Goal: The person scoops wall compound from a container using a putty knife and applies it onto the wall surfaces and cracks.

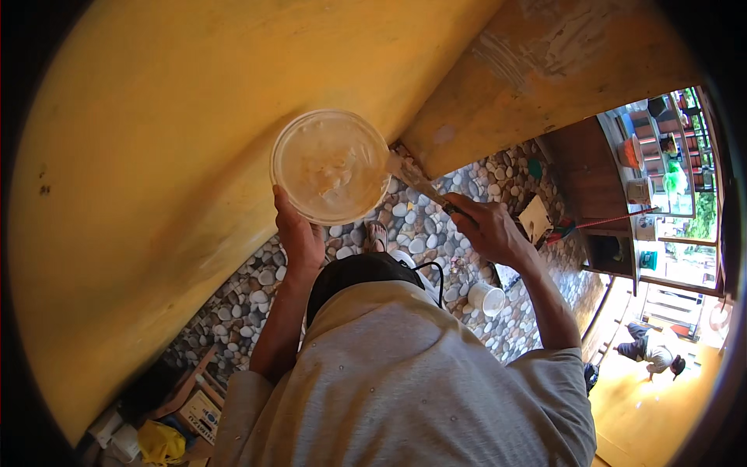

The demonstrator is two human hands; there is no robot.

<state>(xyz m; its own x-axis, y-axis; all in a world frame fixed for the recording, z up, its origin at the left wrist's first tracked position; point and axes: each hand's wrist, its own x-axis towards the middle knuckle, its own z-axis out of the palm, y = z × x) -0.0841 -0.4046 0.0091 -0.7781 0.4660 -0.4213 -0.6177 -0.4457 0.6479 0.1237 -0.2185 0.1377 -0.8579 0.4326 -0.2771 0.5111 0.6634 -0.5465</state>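
Note:
My left hand point(299, 237) grips a round translucent plastic tub point(331, 163) from below its rim; pale paste with brownish smears shows inside. My right hand point(490, 233) is closed round the handle of a putty knife point(420, 183), whose wide, paste-coated blade reaches the tub's right rim; whether it touches cannot be told. Both hands are in front of a yellow wall point(156, 117), close to its corner with a second, streaked orange-yellow wall point(529, 70).
Around my sandalled foot is a pebble-patterned floor point(424, 233) with a white bucket point(487, 299). Cardboard point(198, 416) and a yellow bag point(159, 440) lie lower left. Shelves with containers point(638, 187) stand by the bright opening at right. Another person point(657, 350) crouches at lower right.

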